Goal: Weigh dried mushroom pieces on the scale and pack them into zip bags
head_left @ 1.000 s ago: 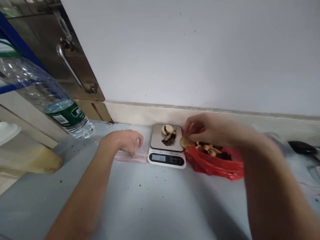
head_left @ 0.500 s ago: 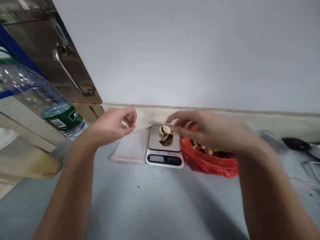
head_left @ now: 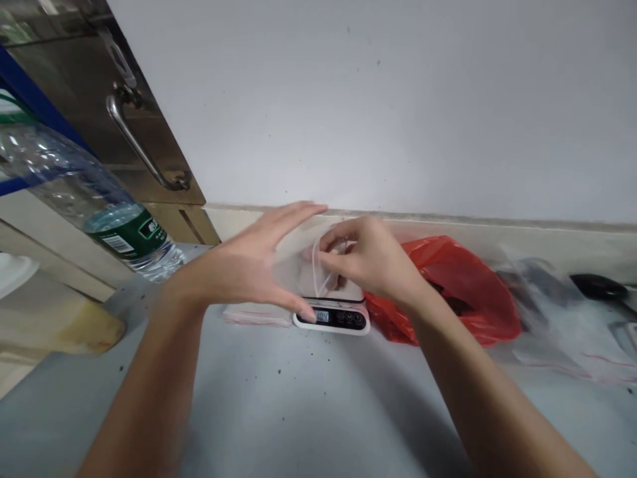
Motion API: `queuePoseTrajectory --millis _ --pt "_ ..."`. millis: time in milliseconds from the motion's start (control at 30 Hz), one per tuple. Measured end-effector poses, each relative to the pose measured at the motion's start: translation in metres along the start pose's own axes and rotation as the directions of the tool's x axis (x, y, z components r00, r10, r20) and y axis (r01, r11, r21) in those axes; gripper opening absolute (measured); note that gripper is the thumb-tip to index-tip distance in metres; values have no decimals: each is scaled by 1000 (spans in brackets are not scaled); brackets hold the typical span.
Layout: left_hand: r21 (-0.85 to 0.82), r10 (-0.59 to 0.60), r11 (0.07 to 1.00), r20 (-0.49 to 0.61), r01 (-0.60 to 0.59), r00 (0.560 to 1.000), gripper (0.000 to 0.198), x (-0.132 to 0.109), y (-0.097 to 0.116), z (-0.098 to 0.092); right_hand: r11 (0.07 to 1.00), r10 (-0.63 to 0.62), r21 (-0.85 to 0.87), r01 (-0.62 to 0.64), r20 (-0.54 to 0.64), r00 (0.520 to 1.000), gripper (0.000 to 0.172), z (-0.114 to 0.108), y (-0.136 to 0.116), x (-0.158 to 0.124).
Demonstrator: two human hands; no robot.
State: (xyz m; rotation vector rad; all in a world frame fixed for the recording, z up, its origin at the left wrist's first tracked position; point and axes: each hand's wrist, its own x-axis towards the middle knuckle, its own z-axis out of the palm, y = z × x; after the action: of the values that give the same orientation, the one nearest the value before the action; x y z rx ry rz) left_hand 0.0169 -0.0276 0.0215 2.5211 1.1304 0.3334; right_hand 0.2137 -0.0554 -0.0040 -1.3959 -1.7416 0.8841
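Observation:
My left hand (head_left: pixel 249 269) is spread wide beside a clear zip bag (head_left: pixel 293 262), its thumb low in front of the scale's display and its fingers high. At the bag's mouth, the fingers of my right hand (head_left: pixel 371 255) are pinched on pale dried slices with dark rims (head_left: pixel 341 248), mostly hidden by the fingers and plastic. Under both hands lies a small digital scale (head_left: pixel 355 326), its lit display partly covered by my left thumb. Whether anything rests on the plate is hard to see.
Right of the scale lies an open red plastic bag (head_left: pixel 462 265) with dark pieces inside. Flat zip bags (head_left: pixel 256 315) are stacked at the scale's left, others (head_left: pixel 572 332) lie far right near a black utensil (head_left: pixel 597 287). A large water bottle (head_left: pixel 124 229) stands left.
My left hand has moved right and spread open. My right hand has gone from above the scale into a pinch on the slices at the zip bag. The display reading has dropped.

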Motion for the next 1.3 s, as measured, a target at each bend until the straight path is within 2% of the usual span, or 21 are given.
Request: queuePoseTrajectory --millis 33,67,167,267,333,433,567,733,867,1000,1133,1300 --pt "-1 -12 1000 64 12 998 114 0 -1 1 999 -16 43 15 15 1000 27 -2 -1 -1" --pt "-3 -24 1000 93 25 995 118 1 -2 3 997 -29 77 27 34 999 32 -4 -2 -2" --pt "-10 -52 999 58 52 997 105 3 -7 4 994 -42 102 37 41 998 33 -9 0 -3" --pt "22 -124 992 60 123 990 100 4 -18 2 995 14 -101 -26 -113 993 21 -11 9 0" --pt "55 -205 978 109 200 973 102 4 -28 2 948 64 -298 -112 -165 984 28 -9 17 3" --pt "101 -279 959 182 264 943 108 8 -40 8 866 143 -474 -160 -72 987 54 -1 27 7" --pt "104 -247 968 262 228 933 106 17 -46 21 815 216 -555 -166 26 976 50 10 32 9" --pt "135 -268 963 349 234 898 97 20 -39 27 871 191 -469 -143 56 980 45 8 33 12" --pt "122 -271 962 344 243 899 96 21 -35 29 922 114 -379 -77 75 991 33 3 41 15" --pt "134 -284 958 352 252 892 98 23 -36 32 975 88 -211 -71 71 994 36 0 50 19" --pt "84 -262 965 310 248 914 100 24 -35 37 996 -6 -93 7 18 1000 40 -4 50 20" --pt "-30 -219 972 257 234 941 96 26 -36 43 978 -145 -138 156 85 986 39 -6 41 14"
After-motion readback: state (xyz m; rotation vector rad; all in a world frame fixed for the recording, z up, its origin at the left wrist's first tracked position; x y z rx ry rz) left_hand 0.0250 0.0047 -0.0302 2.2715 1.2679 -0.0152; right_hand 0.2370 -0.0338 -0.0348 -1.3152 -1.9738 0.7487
